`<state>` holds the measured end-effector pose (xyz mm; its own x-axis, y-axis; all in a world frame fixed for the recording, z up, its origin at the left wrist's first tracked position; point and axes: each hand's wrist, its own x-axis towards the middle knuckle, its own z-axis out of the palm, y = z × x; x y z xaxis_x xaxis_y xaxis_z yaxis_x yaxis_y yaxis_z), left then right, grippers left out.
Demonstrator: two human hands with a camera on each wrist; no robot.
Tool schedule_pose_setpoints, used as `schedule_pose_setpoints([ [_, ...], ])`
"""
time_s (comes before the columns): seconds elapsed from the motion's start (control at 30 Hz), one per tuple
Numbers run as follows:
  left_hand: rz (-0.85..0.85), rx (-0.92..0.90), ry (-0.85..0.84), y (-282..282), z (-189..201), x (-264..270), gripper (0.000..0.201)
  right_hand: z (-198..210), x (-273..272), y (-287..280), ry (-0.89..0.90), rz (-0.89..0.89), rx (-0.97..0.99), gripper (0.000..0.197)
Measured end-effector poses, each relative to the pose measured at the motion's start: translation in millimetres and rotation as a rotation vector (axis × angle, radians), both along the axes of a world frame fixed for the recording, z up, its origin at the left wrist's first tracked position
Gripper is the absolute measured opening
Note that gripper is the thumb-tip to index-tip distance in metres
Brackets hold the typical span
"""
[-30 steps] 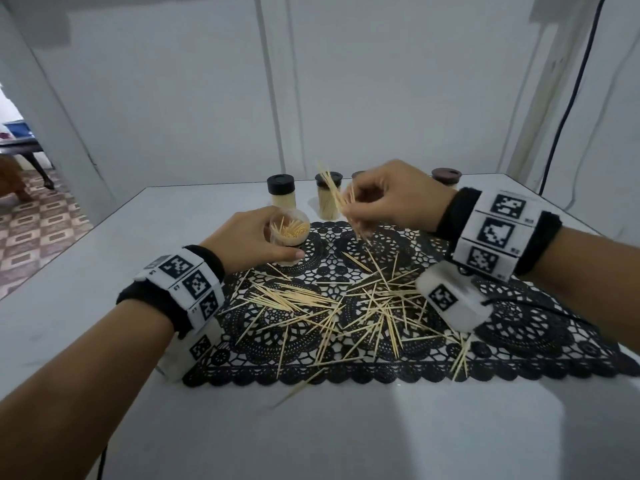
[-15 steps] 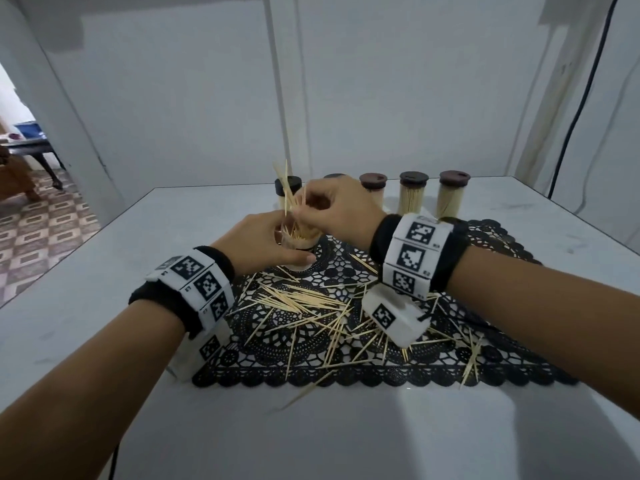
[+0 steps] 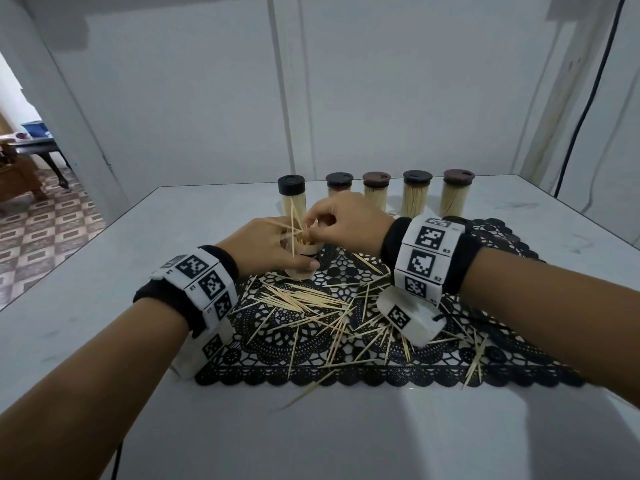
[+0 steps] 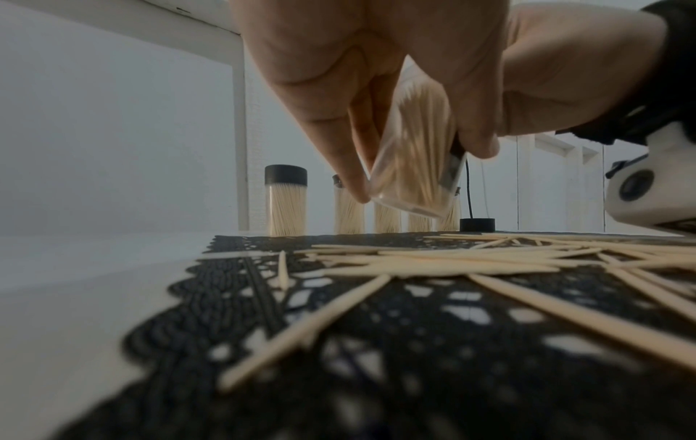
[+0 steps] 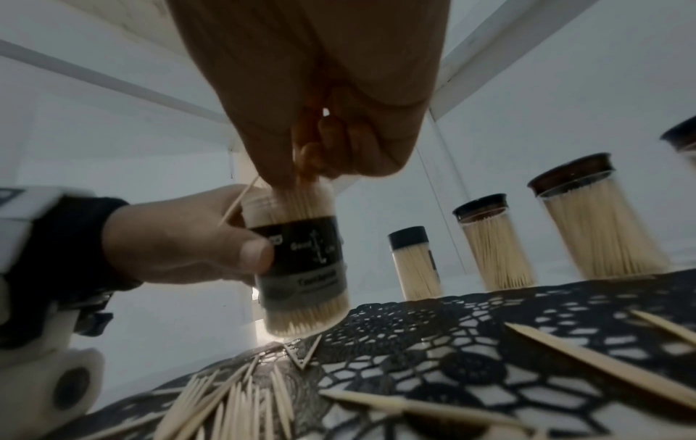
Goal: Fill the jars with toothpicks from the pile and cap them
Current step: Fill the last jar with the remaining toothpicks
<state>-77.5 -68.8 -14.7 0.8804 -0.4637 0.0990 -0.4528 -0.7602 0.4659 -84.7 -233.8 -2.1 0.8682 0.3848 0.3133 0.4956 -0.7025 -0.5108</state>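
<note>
The clear plastic toothpick jar (image 3: 304,252) is mostly hidden behind both hands in the head view. The second dark-capped jar (image 3: 338,187) stands half covered. The black lace mat (image 4: 339,372) blurs near the left wrist camera.

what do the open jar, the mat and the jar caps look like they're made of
Open jar: clear, probably plastic; the toothpicks show through the wall above and below a dark printed label.
Mat: black lace-like openwork, probably crochet or moulded vinyl; the white table shows through its holes.
Caps: matte black or dark brown, likely plastic.

"R2", "R3" on right wristband (image 3: 426,258); jar label (image 5: 301,250) prob. "Toothpicks"
</note>
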Motion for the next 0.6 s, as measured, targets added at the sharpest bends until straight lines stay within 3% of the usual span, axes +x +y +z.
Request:
schedule_pose_setpoints([
  [0.17, 0.014, -0.103, 0.037, 0, -1, 0, 0.033, 1, -2, -1, -0.05, 0.011, 0.133, 0.01],
  [0.33, 0.028, -0.116, 0.039, 0, 0, -1, 0.031, -2, -7, 0, -0.123, 0.057, -0.063, 0.019],
  [0.43, 0.014, -0.063, -0.02, -2, 3, -4, 0.031, -2, -7, 2, -0.207, 0.011, -0.032, 0.021],
  [0.53, 0.022, -0.084, -0.036, -2, 3, -4, 0.031, -3, -9, 1, -0.15, -0.009, 0.014, 0.022],
  [0.6, 0.018, -0.071, -0.054, -2, 2, -2, 0.028, -5, -11, 2, -0.107, 0.029, -0.122, 0.033],
])
